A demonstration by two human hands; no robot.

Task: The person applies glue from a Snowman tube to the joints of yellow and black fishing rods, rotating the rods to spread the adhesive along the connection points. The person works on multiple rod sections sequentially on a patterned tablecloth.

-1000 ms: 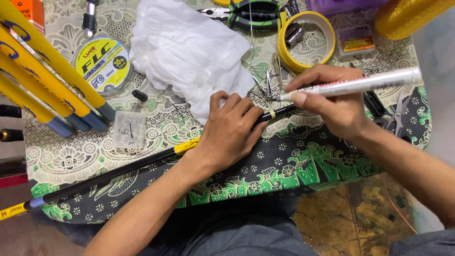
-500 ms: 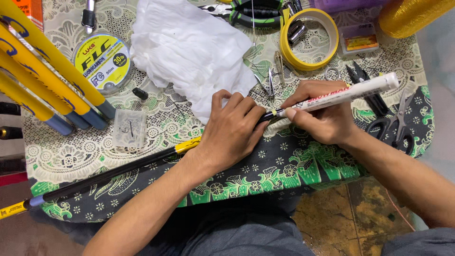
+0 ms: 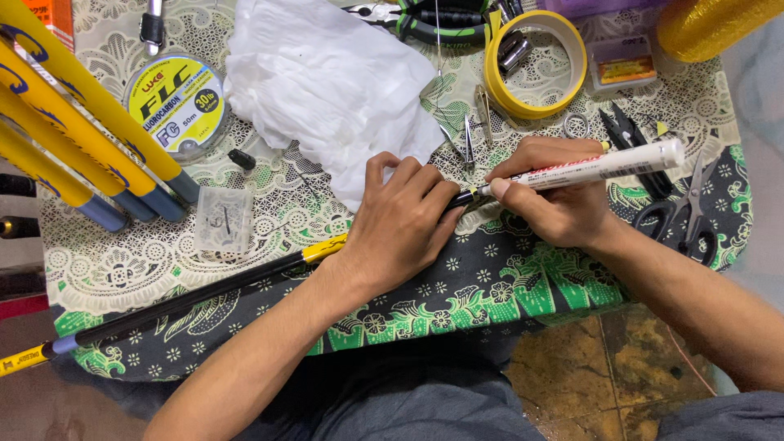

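My left hand (image 3: 400, 229) presses down on and grips a thin black rod with yellow bands (image 3: 188, 300) that lies slantwise across the patterned tablecloth (image 3: 523, 286). My right hand (image 3: 555, 200) holds a white marker pen (image 3: 604, 167) like a pencil. Its tip touches the rod's end just right of my left fingers. A crumpled white cloth (image 3: 327, 82) lies just beyond my left hand.
Several yellow and blue rod sections (image 3: 73, 131) lie at the left. A spool of fishing line (image 3: 178, 104), a small clear plastic bag (image 3: 224, 219), a yellow tape roll (image 3: 535, 61), pliers (image 3: 425, 20), black scissors (image 3: 682, 220), small snips (image 3: 625, 131) and a gold thread spool (image 3: 719, 20) surround the hands.
My right hand has lowered the marker and drawn it left, bringing its tip onto the rod's end. My left hand has stayed on the rod.
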